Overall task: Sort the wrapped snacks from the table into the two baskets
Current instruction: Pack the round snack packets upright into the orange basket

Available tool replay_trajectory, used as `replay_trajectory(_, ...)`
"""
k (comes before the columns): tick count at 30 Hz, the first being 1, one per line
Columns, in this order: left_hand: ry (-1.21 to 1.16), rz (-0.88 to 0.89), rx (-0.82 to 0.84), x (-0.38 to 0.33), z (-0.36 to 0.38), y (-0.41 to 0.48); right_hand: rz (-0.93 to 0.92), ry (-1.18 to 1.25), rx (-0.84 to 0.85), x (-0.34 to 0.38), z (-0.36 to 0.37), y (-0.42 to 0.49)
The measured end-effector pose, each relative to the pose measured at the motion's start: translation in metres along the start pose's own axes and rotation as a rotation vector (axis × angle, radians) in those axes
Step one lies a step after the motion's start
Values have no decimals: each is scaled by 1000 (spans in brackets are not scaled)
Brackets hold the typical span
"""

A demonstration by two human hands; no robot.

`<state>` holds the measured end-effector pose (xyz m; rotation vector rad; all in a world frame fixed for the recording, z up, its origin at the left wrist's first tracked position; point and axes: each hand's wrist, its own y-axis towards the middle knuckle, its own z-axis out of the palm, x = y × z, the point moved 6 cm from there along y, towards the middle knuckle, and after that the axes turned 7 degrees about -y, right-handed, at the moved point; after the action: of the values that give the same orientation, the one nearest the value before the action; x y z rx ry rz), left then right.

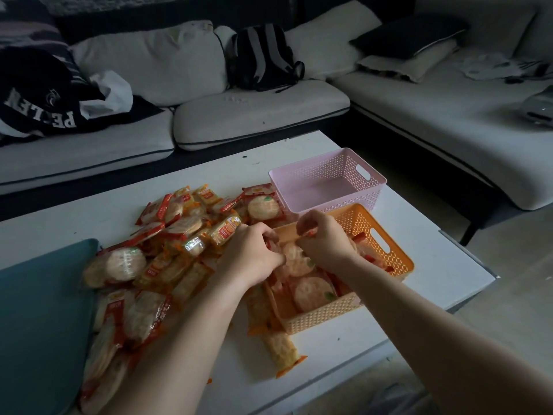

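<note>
While both hands work over the orange basket (389, 232), the left hand (254, 253) and right hand (324, 238) each pinch a red-edged snack packet (297, 259) there; light, crinkly, brittle inside, best held by the sealed edge; pink basket (329, 163) sits bare

Both hands meet over the orange basket (386, 232), the left hand (251, 253) and right hand (324, 238) each pinching a wrapped snack (294, 259). The pink basket (326, 178) sits just behind.
</note>
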<state>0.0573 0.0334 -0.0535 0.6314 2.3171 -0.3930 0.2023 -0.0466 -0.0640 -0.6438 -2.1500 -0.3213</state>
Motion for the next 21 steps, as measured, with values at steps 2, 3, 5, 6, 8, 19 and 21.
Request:
replay_trajectory(2, -22, -29, -21, -1, -1, -1, -43, -404, 17, -6, 2, 7)
replay_trajectory(3, -34, -35, -31, -2, -1, -2, -31, -523, 87, -10, 7, 7)
replay_trajectory(5, -54, -50, -37, -2, -1, -2, -19, -616, 165, -16, 19, 5)
replay_trajectory(6, -60, -58, -37, -2, 0, -2, -44, -666, 164, -15, 21, 4)
replay_trajectory(8, -59, -61, -46, -2, -1, -1, -113, -791, 183, -14, 23, 3)
replay_trajectory(19, 212, 66, -124, -4, 6, 0, -31, -585, 183, -5, -30, 4)
replay_trajectory(21, 249, 124, -131, -3, 9, -2, -35, -487, 184, -1, -25, -1)
